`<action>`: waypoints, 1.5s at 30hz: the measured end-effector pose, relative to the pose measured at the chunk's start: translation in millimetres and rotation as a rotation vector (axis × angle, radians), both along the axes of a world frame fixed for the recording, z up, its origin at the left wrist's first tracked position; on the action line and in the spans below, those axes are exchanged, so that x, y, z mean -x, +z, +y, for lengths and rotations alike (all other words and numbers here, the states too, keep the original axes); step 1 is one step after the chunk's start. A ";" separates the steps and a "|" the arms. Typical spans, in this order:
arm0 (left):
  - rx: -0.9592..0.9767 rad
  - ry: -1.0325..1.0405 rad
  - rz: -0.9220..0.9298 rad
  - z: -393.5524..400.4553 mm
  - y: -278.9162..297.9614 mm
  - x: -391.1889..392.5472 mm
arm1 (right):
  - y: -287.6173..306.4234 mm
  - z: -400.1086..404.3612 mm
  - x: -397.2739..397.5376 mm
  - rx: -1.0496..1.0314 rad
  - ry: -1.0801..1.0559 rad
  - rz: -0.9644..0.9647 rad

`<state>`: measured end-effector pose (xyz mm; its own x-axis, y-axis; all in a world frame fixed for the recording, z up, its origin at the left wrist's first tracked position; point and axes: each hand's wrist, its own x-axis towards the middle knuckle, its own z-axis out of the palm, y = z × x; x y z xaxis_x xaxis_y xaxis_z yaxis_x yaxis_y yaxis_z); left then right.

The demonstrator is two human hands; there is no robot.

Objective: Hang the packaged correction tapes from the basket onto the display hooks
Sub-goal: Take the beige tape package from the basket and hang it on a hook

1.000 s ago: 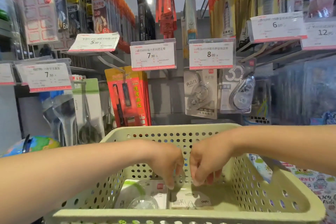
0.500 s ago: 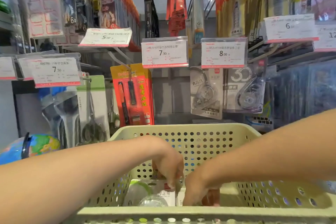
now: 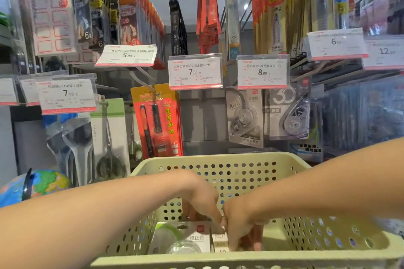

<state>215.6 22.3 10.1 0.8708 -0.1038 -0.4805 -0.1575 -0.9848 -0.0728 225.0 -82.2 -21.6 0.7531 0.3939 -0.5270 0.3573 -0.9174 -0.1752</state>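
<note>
A stationery display fills the upper half of the frame, rows of hooks loaded with carded goods and price tags, and a pale green perforated basket (image 3: 229, 172) sits across the bottom centre in front of you. Both your hands are down inside it. Your left hand (image 3: 203, 205) has its fingers curled downward onto the top edge of a packaged correction tape (image 3: 192, 238) lying at the lower centre of the basket; it appears to pinch that edge, though the fingertips are partly hidden. Your right hand (image 3: 244, 229) sits just beside it, fingers curled down onto a second pack (image 3: 219, 241), apparently gripping it, but the basket rim hides the contact.

The risk here is lifting two packs at once: they lie touching, and a loose pinch on a slippery blister card could let one drop back or fall outside the basket. The hooks you probably want are at centre right, under the 8.00 tag (image 3: 262, 73), where hung correction tapes (image 3: 244, 118) already sit. The price tag covers the hook tip, so you could miss the card's hang hole or knock the hung packs off.
</note>
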 end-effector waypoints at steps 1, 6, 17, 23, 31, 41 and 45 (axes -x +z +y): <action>0.047 0.023 -0.001 -0.4 1.7 1.9 | 5.5 -3.6 3.6 -0.058 -0.024 0.004; 0.273 0.056 -0.027 -0.6 13.9 9.1 | 31.8 -26.1 20.0 -0.242 -0.010 -0.194; 0.921 0.109 -0.106 4.5 48.2 37.1 | 58.4 -57.8 42.0 -0.461 0.138 -0.630; 1.052 0.058 -0.350 9.9 71.0 58.8 | 77.3 -86.6 48.1 -0.849 0.087 -0.583; 1.195 -0.004 -0.430 0.7 86.4 65.3 | 74.1 -118.4 42.3 -1.172 -0.100 -0.340; 1.346 0.045 -0.375 -27.8 98.9 61.8 | 70.0 -136.8 34.9 -1.329 -0.074 -0.135; 1.440 0.137 -0.505 -39.9 109.9 57.8 | 64.2 -138.6 35.5 -1.324 -0.024 -0.120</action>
